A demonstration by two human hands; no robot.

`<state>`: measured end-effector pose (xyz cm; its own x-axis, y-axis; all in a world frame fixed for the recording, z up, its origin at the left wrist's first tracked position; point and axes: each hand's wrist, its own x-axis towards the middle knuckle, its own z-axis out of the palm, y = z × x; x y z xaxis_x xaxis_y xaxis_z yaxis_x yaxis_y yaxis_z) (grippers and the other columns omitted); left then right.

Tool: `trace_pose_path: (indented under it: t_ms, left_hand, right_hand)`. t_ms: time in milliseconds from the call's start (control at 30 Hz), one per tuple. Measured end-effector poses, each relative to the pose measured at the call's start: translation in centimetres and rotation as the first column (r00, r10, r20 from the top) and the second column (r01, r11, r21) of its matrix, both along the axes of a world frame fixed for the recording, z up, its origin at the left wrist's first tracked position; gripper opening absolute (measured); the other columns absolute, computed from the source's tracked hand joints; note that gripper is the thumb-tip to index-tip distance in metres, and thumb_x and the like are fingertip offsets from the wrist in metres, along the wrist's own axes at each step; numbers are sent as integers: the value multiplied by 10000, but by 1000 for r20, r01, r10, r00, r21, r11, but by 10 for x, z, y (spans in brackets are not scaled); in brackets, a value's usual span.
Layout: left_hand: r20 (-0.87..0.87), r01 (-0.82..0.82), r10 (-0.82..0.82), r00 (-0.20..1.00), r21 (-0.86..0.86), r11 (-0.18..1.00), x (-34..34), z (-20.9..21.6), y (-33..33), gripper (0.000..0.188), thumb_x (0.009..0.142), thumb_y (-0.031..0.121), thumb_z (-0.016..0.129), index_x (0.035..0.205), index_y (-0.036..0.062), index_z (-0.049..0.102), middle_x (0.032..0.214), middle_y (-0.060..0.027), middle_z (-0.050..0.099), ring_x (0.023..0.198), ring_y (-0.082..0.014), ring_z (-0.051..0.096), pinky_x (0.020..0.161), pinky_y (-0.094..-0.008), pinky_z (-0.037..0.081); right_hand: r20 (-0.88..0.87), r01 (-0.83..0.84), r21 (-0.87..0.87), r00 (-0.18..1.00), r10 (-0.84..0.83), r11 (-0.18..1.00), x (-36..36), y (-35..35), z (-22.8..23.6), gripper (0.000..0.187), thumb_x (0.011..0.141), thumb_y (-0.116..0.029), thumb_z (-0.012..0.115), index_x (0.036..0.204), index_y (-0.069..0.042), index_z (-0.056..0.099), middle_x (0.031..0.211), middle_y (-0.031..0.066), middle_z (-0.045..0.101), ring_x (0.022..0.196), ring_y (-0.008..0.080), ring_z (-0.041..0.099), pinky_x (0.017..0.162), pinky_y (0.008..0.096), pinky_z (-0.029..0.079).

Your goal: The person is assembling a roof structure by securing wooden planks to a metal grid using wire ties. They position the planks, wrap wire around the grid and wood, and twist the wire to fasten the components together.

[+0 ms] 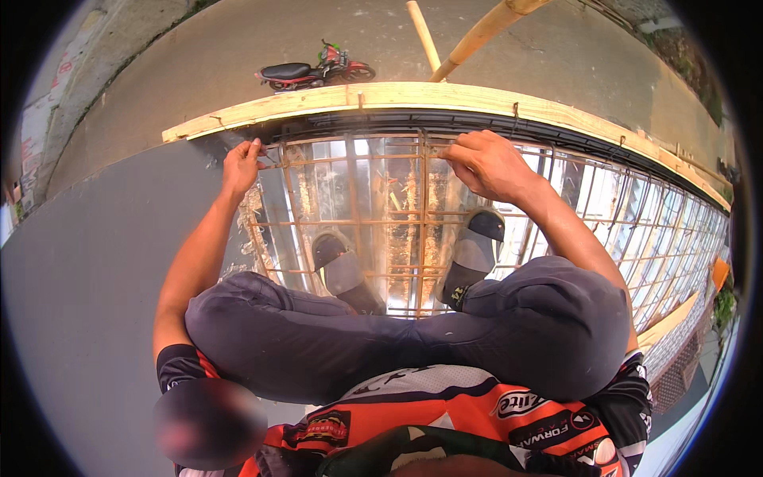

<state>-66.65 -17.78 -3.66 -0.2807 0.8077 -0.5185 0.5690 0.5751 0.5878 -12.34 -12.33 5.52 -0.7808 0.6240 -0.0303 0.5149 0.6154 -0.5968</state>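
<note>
A grid of thin, rust-brown steel rods (354, 191) lies over shiny corrugated metal sheeting (326, 195) beneath me. At the left end of the grid's far crosswise rod (358, 158), my left hand (240, 168) is closed, thumb and fingertips together. Farther right, my right hand (486, 163) pinches the same rod beside a lengthwise bar (422, 183). Its palm faces down, and the curled fingers partly hide what they grip. Both my shoes (477, 242) stand on the grid between my hands.
A long wooden board (381, 96) edges the far side, with bent metal pieces on it. Beyond and below, a red motorcycle (318, 73) stands on the pavement (191, 87). Bamboo poles (485, 36) rise past the board. A smooth grey surface (103, 278) lies left. The mesh continues right.
</note>
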Motion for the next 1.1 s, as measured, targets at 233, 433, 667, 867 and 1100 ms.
trace_pose_path:
  t_ms: [233, 433, 667, 867, 1100]
  left_hand:
    - [226, -22, 72, 972, -217, 976, -65, -7, -21, 441, 1117, 536, 641, 1149, 113, 760, 1053, -20, 777, 709, -82, 647, 647, -247, 464]
    - [53, 354, -379, 924, -493, 795, -44, 50, 19, 679, 1024, 646, 713, 1025, -28, 791, 1001, -99, 803, 655, -142, 681, 562, -298, 493]
    - [24, 596, -652, 757, -432, 677, 40, 100, 26, 565, 1037, 483, 747, 1098, -77, 794, 882, -163, 784, 700, -202, 722, 675, -386, 565]
    - [123, 557, -546, 829, -280, 782, 112, 143, -29, 386, 1043, 326, 766, 1260, 7, 780, 1071, -138, 810, 800, -200, 727, 740, -376, 580]
    - [672, 542, -406, 619, 8, 840, 157, 108, -57, 636, 1042, 420, 780, 1555, 90, 601, 1382, -181, 723, 1271, -283, 693, 1091, -447, 553]
  right_hand:
    - [-110, 558, 204, 829, -548, 804, 130, -63, 11, 215, 944, -104, 721, 1150, -90, 779, 975, 100, 747, 941, 311, 726, 841, 448, 578]
    - [188, 977, 213, -72, -980, -31, 287, -189, -53, 499, 925, -277, 802, 1365, -65, 695, 1319, 204, 714, 1225, 384, 679, 1059, 475, 545]
    - [263, 974, 226, -78, -962, -17, 368, -227, -111, 756, 947, -376, 836, 1546, -8, 557, 1412, 326, 630, 1338, 458, 607, 1133, 513, 493]
    - [150, 979, 200, -66, -986, -35, 340, -221, -75, 447, 1114, -326, 613, 1413, 6, 620, 1067, 187, 762, 991, 353, 756, 886, 449, 587]
    - [10, 343, -920, 500, -866, 188, 159, -62, 53, 425, 1193, -252, 520, 1555, -30, 534, 1400, 103, 699, 1251, 179, 700, 1070, 398, 575]
